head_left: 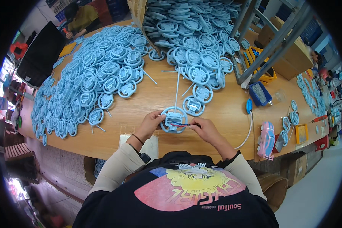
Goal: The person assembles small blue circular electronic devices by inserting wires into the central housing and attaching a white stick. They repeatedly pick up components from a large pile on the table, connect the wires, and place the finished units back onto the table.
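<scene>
A light-blue toy steering wheel (173, 130) lies in front of me on the table, with a long pale-blue rod sticking up from its far side. My left hand (152, 121) is closed on the wheel's left rim. Thin red and dark wires (181, 125) run across the wheel's open rectangular slot. Their right end sits in a pinch of my right hand (206, 130), just beside the right rim; what exactly the fingertips hold there is partly hidden. Just beyond stands another blue wheel (193, 105) with a similar slot.
Large heaps of blue wheels (102, 72) cover the left and far table (155, 91). To the right are a blue bin (259, 94) of small parts, a blue-handled corded tool (249, 106), a pink toy car (267, 140) and a metal frame (269, 41). Another person (81, 19) works at far left.
</scene>
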`<action>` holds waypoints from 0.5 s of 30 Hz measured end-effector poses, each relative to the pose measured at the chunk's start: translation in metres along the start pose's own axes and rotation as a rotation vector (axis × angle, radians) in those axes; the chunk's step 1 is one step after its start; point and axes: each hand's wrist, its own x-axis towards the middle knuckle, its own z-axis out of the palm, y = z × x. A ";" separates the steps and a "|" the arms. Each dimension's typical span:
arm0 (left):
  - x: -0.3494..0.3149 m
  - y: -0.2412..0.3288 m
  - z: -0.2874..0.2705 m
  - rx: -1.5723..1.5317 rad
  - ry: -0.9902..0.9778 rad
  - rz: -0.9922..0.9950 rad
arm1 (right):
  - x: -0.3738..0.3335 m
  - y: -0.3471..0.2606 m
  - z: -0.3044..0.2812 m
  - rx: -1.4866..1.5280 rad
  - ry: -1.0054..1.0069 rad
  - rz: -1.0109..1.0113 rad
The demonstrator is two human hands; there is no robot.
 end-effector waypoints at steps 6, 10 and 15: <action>0.001 0.000 -0.004 -0.095 -0.096 -0.066 | 0.000 -0.001 -0.011 0.047 -0.025 0.050; -0.002 -0.003 -0.009 -0.222 -0.169 -0.030 | 0.004 0.000 -0.004 0.107 -0.018 0.006; 0.002 -0.007 0.011 -0.500 -0.204 -0.122 | 0.001 0.006 0.000 0.172 0.017 -0.020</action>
